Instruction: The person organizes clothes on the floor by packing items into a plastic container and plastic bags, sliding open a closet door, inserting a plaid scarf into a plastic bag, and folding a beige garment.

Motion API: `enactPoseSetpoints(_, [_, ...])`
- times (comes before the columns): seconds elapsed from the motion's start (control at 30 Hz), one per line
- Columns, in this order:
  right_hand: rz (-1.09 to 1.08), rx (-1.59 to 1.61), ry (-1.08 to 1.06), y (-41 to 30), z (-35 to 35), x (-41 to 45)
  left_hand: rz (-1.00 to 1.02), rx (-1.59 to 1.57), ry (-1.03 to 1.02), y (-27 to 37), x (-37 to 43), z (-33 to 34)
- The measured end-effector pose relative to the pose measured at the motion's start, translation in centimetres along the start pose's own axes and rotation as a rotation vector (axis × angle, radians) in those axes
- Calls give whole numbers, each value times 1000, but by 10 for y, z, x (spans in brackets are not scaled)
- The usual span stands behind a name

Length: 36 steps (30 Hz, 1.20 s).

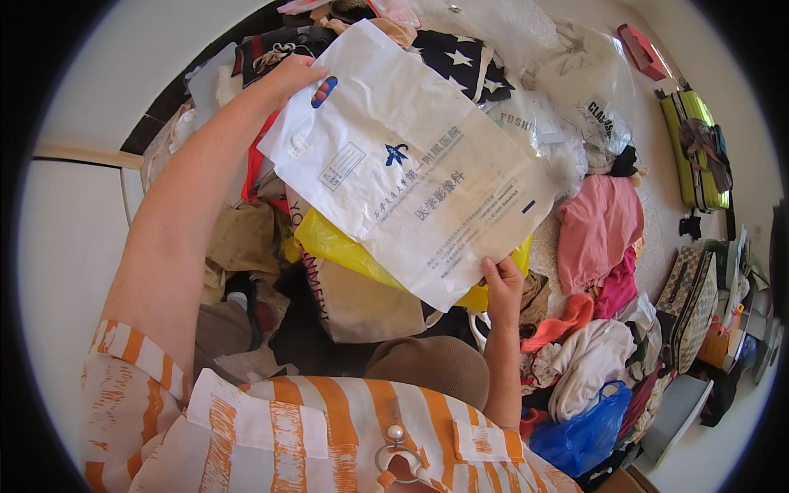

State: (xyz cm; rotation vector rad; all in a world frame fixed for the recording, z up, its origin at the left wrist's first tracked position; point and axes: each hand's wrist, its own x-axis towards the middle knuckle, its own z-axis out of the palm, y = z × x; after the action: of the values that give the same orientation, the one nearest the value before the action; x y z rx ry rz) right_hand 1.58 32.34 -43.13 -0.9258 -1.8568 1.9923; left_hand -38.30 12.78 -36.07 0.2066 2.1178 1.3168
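A large white plastic bag (pixel 407 166), printed with writing and a blue emblem, is stretched flat between my hands. My left hand (pixel 303 77) grips its upper left end, with fingertips showing through the blue-edged handle slot. At the lower right edge, my right hand (pixel 504 278) pinches the plastic between thumb and fingers. Beneath the white bag a yellow plastic bag (pixel 348 249) sticks out. Lower still, near my knee, is a beige bag (pixel 363 308) with dark lettering, partly covered by the yellow one.
Clothes surround me, among them a star-patterned black cloth (pixel 459 58) and a pink garment (pixel 598 228). Clear plastic packaging (pixel 555 117) lies at the upper right. A blue plastic bag (pixel 582 431), a patterned case (pixel 687 308) and a lime-green suitcase (pixel 690 151) line the right side.
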Motion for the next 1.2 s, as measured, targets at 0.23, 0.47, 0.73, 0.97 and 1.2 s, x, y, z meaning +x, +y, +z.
enactPoseSetpoints(0.23, [67, 30, 33, -5, 0, -1, 39, 37, -77, 3, 13, 2])
enactPoseSetpoints(0.47, [105, 26, 79, 1, 0, 2, 44, 4, 27, -4, 7, 4])
enactPoseSetpoints(0.73, [25, 124, 197, 5, 0, 7, -60, -192, 0, 4, -21, 9])
enactPoseSetpoints(0.97, [-45, 239, 290, -5, -25, 25, -128, -437, -250, -17, -23, -2])
enactPoseSetpoints(1.2, [-32, 54, 311, 1, -71, 37, -261, -286, -315, -62, -33, 24])
